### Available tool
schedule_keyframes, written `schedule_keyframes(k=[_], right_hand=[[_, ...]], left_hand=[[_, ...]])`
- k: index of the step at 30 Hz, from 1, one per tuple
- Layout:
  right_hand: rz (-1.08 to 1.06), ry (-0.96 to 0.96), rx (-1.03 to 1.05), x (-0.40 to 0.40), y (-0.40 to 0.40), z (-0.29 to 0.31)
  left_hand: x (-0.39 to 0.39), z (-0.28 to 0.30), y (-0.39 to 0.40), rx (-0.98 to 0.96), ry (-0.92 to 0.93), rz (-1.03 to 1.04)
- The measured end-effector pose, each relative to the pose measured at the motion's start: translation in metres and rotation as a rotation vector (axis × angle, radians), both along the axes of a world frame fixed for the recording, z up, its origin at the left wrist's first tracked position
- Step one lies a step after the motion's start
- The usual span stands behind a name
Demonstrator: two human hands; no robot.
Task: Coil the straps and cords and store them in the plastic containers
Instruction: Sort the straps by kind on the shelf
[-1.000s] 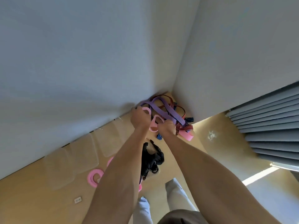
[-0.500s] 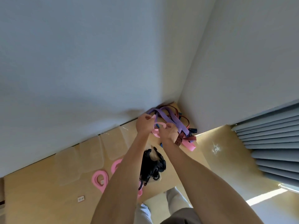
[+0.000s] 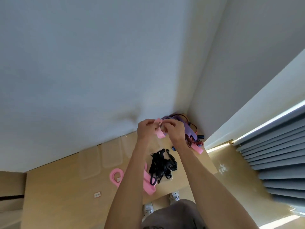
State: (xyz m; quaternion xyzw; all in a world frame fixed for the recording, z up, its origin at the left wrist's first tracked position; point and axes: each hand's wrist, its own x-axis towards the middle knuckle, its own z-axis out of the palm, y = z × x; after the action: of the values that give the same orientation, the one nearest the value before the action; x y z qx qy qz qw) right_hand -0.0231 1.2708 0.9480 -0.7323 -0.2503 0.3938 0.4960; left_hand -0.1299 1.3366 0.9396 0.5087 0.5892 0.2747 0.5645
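**Pink strap in both hands, half rolled**

Low in the left of the frame a coiled pink strap (image 3: 116,176) lies on the desk (image 3: 66,195), with clear plastic containers (image 3: 100,158) just above it along the wall. At the centre, my left hand (image 3: 146,129) pinches the pink strap (image 3: 158,129) I am rolling, and my right hand (image 3: 175,131) curls its fingers round the other side. I judge it light, soft and floppy, likely to spring open if my grip slackens, so I should hold the flat roll by its edges. Below lies a black cord tangle (image 3: 162,165). To the right, a purple strap (image 3: 188,129) and striped ones (image 3: 192,142) sit heaped in the corner.
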Motion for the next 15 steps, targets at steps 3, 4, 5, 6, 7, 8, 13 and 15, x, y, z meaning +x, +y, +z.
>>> schedule_keyframes(k=[3, 4, 5, 6, 7, 8, 13, 15], right_hand=[[-0.05, -0.083, 0.021, -0.026, -0.004, 0.019], [-0.003, -0.066, 0.04, -0.036, -0.006, 0.026], [0.058, -0.034, 0.072, -0.048, -0.006, 0.034], [0.105, 0.016, 0.112, -0.059, -0.007, 0.042], [0.126, 0.073, 0.162, -0.069, -0.007, 0.047], [0.128, 0.116, 0.208, -0.079, -0.008, 0.052], [0.198, 0.197, 0.209, -0.106, -0.014, 0.057], [0.227, 0.165, 0.189, -0.116, -0.018, 0.056]], left_hand=[[-0.032, 0.029, -0.003, 0.041, -0.068, -0.03], [-0.042, 0.038, -0.004, 0.056, -0.11, -0.065], [-0.052, 0.048, -0.005, 0.076, -0.142, -0.108], [-0.061, 0.058, -0.005, 0.107, -0.158, -0.154], [-0.071, 0.066, -0.006, 0.139, -0.169, -0.192], [-0.082, 0.072, -0.006, 0.168, -0.182, -0.215], [-0.133, 0.082, -0.004, 0.256, -0.232, -0.179], [-0.148, 0.075, -0.009, 0.179, -0.259, -0.121]])
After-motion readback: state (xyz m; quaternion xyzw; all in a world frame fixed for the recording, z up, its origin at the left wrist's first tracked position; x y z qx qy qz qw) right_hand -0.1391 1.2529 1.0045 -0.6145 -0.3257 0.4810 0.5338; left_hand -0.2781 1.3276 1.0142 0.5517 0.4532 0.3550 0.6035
